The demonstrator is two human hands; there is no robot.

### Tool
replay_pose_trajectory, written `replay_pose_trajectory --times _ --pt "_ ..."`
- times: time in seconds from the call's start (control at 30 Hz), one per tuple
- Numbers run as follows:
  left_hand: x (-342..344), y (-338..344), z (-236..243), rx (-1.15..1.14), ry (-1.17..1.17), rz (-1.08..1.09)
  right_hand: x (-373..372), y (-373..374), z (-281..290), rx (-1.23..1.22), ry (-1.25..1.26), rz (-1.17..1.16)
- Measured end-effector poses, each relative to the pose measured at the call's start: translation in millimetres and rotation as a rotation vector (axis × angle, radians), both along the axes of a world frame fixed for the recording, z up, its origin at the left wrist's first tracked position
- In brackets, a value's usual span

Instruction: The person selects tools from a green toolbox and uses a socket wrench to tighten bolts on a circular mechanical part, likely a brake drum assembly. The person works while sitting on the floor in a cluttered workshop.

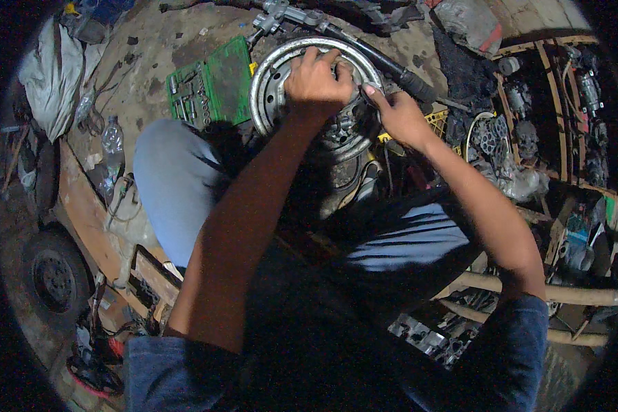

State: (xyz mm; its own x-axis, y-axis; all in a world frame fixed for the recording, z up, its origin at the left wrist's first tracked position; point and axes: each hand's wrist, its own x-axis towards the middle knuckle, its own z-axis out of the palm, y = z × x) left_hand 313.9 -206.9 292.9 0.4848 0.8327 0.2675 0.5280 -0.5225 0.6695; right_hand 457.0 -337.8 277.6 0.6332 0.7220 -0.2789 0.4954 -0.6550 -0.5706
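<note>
A silver steel wheel rim (261, 96) without a tyre is propped in front of my knees. My left hand (317, 77) rests over its middle with the fingers curled down; whatever they grip is hidden beneath them. At the rim's right edge, my right hand (399, 115) has its thumb on the near side, while the other fingers are mostly hidden. Left of the wheel lies an open green socket set case (232, 81) with metal sockets (193, 96) in one half. Behind the wheel stretches a long black shaft (371, 58) with a metal joint at one end.
A tyre on a wheel (55, 275) stands at the far left, near a clear plastic bottle (112, 143) and a wooden plank (89, 199). A pale cloth sack (51, 79) hangs at the upper left. Wooden racks (556, 103) with metal engine parts fill the right side.
</note>
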Motion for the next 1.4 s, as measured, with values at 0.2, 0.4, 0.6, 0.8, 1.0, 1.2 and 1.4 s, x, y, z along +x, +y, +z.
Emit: replay_pose_trajectory --times 0.2,0.4,0.6,0.8,1.0,1.2,1.4 --pt "-12.2 6.7 -8.0 0.020 0.014 0.008 -16.8 20.7 66.8 -0.227 -0.130 0.389" --pt "-14.3 2.1 -3.3 0.077 0.152 -0.094 -18.4 9.3 66.6 -0.146 -0.247 0.481" --pt "-26.4 14.5 11.6 0.388 0.369 -0.593 -18.1 8.2 66.1 -0.189 -0.193 0.452" --pt "-9.6 14.7 20.9 0.247 0.422 -0.702 -20.9 13.7 68.9 -0.196 -0.295 0.491" --pt "0.8 12.3 5.4 0.250 0.294 -0.721 -18.1 5.9 67.1 -0.225 -0.307 0.481" --pt "-0.6 10.6 16.8 0.204 0.333 -0.719 -28.8 -28.6 75.7 -0.177 -0.661 0.386" --pt "-1.7 11.3 23.2 0.216 0.350 -0.726 -25.0 -54.0 67.0 -0.410 -0.667 0.285"
